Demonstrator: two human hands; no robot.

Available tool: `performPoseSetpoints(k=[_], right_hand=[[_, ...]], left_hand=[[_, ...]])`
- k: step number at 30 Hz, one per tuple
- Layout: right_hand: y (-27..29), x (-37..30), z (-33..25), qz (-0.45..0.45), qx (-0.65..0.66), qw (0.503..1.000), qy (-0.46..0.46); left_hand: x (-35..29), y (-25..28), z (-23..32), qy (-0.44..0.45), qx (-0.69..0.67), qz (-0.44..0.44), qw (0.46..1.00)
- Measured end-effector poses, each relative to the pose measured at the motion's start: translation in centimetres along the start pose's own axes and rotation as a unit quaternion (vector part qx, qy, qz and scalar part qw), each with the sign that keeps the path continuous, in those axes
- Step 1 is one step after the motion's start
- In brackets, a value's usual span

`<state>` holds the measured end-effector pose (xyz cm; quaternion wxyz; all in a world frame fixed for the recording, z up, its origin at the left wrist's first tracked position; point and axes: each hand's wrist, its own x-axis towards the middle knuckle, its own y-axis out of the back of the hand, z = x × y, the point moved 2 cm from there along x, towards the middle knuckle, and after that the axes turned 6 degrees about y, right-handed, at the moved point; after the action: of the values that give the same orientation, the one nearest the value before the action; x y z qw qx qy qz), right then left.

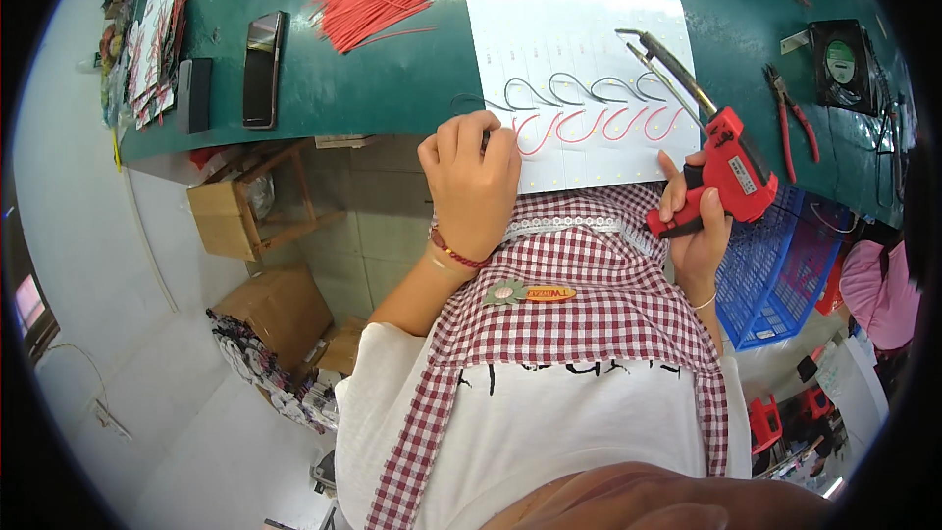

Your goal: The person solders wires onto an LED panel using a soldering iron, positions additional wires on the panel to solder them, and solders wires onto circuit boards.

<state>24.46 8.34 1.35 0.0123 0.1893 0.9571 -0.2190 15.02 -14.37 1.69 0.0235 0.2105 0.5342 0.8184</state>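
My right hand (699, 226) is wrapped round the handle of a red soldering gun (731, 162). The gun's metal tip points up and to the left, over a white sheet-like board (574, 29) on the table. A row of curved black wires (559, 91) and a row of red wires (567, 135) run across the board's near part. At its near left corner, by the end of these rows, my left hand (473, 172) is closed with fingers bent together. Something dark shows at its fingertips, too hidden to name.
A bundle of red wires (378, 2) lies left of the board on the green table (392, 88). Further left are a phone (263, 69) and a dark grey case (194, 95). Red-handled pliers (793, 123) and a black spool box (842, 64) lie right. A blue crate (775, 280) stands below.
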Motion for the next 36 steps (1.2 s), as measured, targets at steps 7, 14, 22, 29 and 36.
performPoseSetpoints(k=[7,14,22,29,36], right_hand=[[0.9,-0.8,-0.8,0.011,0.037,0.999,0.036],[2.4,0.2,-3.9,0.077,0.033,0.990,0.116],[4.7,1.7,-8.5,0.089,-0.026,0.981,0.169],[2.4,6.0,-8.5,0.091,-0.015,0.992,0.084],[0.4,9.0,-6.6,0.068,-0.101,0.992,-0.022]], left_hand=[[9.6,0.3,-3.1,-0.099,-0.051,0.014,0.994],[19.7,-8.3,1.6,-0.264,-0.086,-0.032,0.960],[19.3,-6.7,4.7,-0.188,0.086,0.048,0.977],[19.2,-6.3,5.1,0.013,-0.435,-0.077,0.897],[17.7,-8.4,4.4,-0.002,-0.281,-0.076,0.957]])
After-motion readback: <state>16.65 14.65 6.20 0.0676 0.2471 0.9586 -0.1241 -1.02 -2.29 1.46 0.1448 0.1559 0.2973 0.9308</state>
